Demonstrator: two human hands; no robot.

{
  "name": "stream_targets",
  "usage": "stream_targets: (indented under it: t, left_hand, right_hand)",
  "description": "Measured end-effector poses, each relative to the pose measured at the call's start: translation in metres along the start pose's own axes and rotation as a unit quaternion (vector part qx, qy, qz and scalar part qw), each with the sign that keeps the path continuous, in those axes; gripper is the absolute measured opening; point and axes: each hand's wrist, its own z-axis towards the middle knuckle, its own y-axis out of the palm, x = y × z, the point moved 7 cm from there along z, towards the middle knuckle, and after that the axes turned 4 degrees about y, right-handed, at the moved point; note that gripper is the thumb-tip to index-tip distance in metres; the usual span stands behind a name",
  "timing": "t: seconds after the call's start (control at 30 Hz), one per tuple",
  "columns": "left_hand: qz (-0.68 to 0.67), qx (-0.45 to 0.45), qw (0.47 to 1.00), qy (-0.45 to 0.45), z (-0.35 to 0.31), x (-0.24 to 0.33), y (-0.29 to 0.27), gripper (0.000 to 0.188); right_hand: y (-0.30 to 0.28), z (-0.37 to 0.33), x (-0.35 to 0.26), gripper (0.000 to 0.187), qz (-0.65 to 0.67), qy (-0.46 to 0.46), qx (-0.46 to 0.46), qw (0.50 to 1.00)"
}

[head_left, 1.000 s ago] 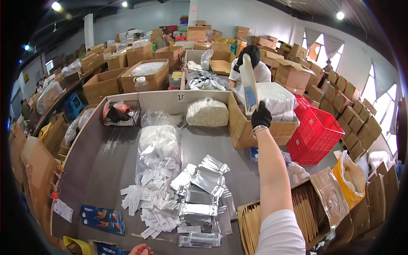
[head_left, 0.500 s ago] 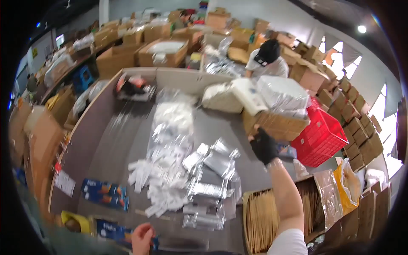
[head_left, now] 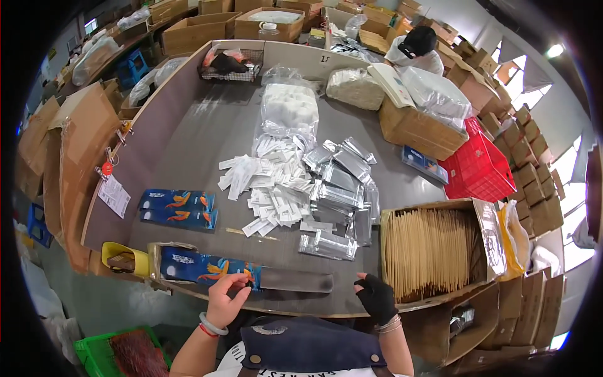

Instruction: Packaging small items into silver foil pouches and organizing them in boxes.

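Observation:
A blue printed pouch (head_left: 195,264) lies in a holder along the front edge of the table, its right end by a dark metal strip (head_left: 295,280). My left hand (head_left: 227,300), bare, is closed in a pinch at that right end of the pouch. To the right of the strip hovers my right hand (head_left: 377,300) in a black fingerless glove, thumb and forefinger apart and nothing visible between them. Beyond the hands lie a heap of white paper packets (head_left: 270,182) and a pile of silver foil packets (head_left: 342,182). More blue pouches (head_left: 179,208) lie flat at the left.
An open carton of thin wooden sticks (head_left: 433,251) stands right of my right hand. Farther back are a loaded carton (head_left: 418,131), a red crate (head_left: 480,166) and a bag of white packets (head_left: 289,110). A yellow container (head_left: 125,259) sits front left. Another person (head_left: 418,50) works beyond the table.
My right hand has come back from the loaded carton at the far right to the table's front edge. The view has tilted down, and my left hand remains beside the front pouch.

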Motion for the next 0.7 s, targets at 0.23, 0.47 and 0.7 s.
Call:
stream_targets:
  t: [0.23,0.47,0.7]
  left_hand:
    - [0.074,-0.041,0.996,0.042,0.013,0.017,0.014,0.026]
    - [0.060,0.040,0.996,-0.054,0.025,0.002,0.010,0.021]
    - [0.091,0.027,0.985,-0.144,0.031,-0.061,0.021,0.035]
  right_hand:
    - [-0.086,0.077,-0.049,0.039,-0.147,-0.217,0.277,0.924]
    - [-0.156,0.325,-0.127,0.080,-0.283,-0.201,0.294,0.890]
    - [-0.199,0.505,-0.115,0.069,-0.480,-0.061,0.379,0.789]
